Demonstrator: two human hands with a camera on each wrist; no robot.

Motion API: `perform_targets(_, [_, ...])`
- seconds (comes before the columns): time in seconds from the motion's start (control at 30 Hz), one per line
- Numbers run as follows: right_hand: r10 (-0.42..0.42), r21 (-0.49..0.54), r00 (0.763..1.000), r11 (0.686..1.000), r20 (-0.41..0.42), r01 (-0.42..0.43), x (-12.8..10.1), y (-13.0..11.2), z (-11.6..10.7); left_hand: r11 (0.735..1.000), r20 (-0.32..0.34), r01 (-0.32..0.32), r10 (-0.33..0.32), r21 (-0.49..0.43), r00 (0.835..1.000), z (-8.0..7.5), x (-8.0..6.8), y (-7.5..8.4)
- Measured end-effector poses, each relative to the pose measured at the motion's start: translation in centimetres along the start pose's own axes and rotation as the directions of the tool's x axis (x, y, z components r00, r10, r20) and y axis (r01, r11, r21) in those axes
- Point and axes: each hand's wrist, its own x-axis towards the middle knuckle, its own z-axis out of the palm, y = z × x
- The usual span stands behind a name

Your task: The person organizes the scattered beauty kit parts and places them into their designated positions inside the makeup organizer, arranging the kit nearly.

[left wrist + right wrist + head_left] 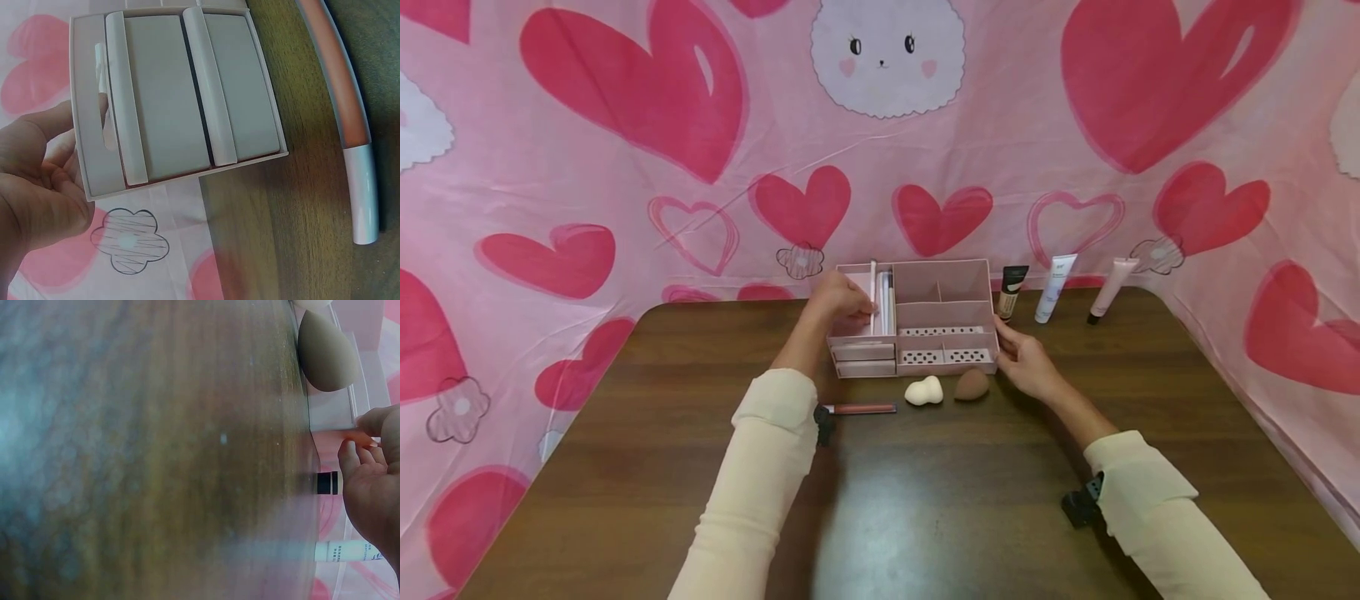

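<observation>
- Organizer [940,293]: pens [881,302] in its left slot; other compartments look bare.
- Left hand [841,302] fingers grasp its left wall.
- Right hand [1026,360] fingers, relaxed, touch its right corner.
- Sponges [923,390] lie before it.

Brown table [925,517] against pink heart-print cloth [625,167]. 2 sponges, 1 white [923,391], 1 brown [972,384], lie side by side. Red pen [859,409] lies nearby. 3 tubes [1055,288] stand at the rear.

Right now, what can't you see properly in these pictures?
- Head view: the left hand covers part of the pink organizer; what its fingers pinch is hidden.
- Head view: writing on the tubes is too small.
- Right wrist view: the table is blurred; the right hand is cut off by the edge.
</observation>
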Motion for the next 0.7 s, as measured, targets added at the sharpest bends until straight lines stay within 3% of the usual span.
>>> perform_targets(0.23, [0.003,-0.005,1.0,1.0,-0.006,-0.003,0.01,0.03,0.02,1.0,0.004,0.017,-0.017,-0.007,1.0,0.02,0.05,0.09])
perform_targets(0.53, [0.007,0.006,1.0,1.0,-0.006,-0.007,0.15,0.24,0.19,0.996,-0.012,0.003,-0.002,0.093,1.0,-0.13,-0.26,0.3])
perform_targets(0.7, [0.001,0.01,1.0,1.0,0.0,-0.001,0.16,0.23,0.12,0.996,-0.012,-0.005,0.006,0.09,1.0,-0.1,-0.25,0.24])
